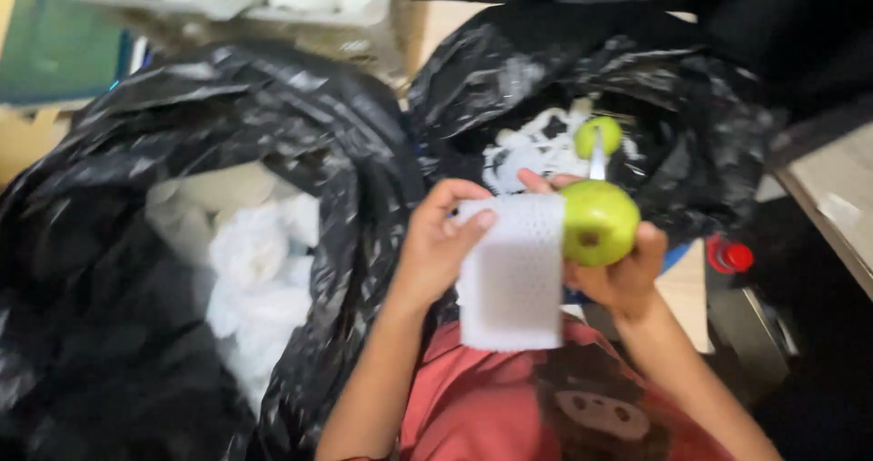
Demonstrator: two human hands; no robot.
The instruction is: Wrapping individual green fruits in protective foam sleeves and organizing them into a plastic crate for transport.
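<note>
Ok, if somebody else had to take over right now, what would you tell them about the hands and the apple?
Left hand: pinching the top edge of a white foam net sleeve.
Right hand: cupping a green apple from below, pressed against the sleeve's side.
Done: apple and sleeve are picked up and brought together.
Left: the apple is not inside the sleeve yet.
Around: a black bag ahead holds another green apple and white foam bits; a second black bag on the left holds more white foam sleeves.
</note>
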